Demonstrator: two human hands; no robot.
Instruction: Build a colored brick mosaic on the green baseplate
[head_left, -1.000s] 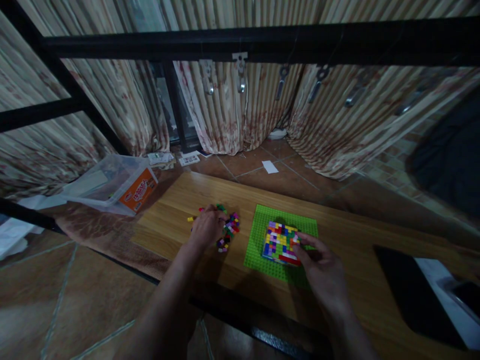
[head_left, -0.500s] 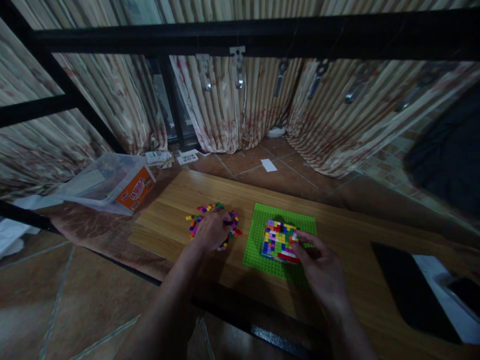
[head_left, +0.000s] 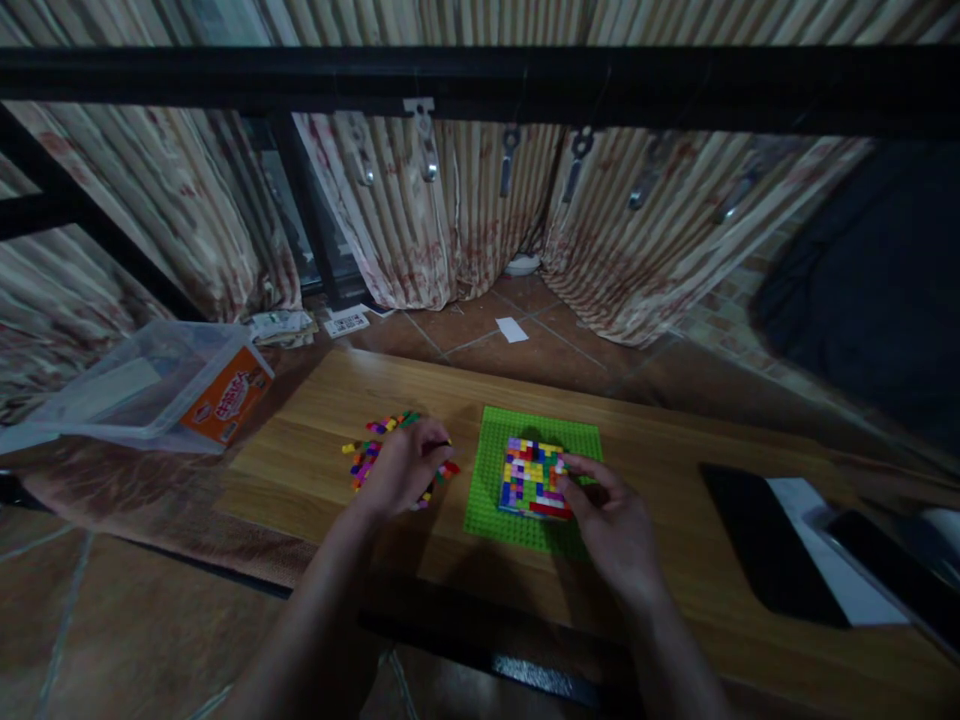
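A square block built of small multicoloured toy bricks stands on a green studded baseplate. My right hand is closed at the block's right edge, thumb and forefinger gripping it near a pale brick. To the left, loose toy bricks lie in a pile on the wooden table. Over that pile is my left hand, its thumb and fingers pinched together. A dark and yellow speck shows at its fingertips; whether this is a held brick is too small to tell. The hand covers part of the pile.
A clear plastic bin with an orange label stands beyond the table's left end. On the right lie a black flat sheet, white paper and a dark phone-like object. Metal hooks hang from a black bar.
My left hand has lifted slightly off the loose bricks, its fingers drawn into a pinch. My right hand stays at the block. The whole view has shifted, moving things leftward.
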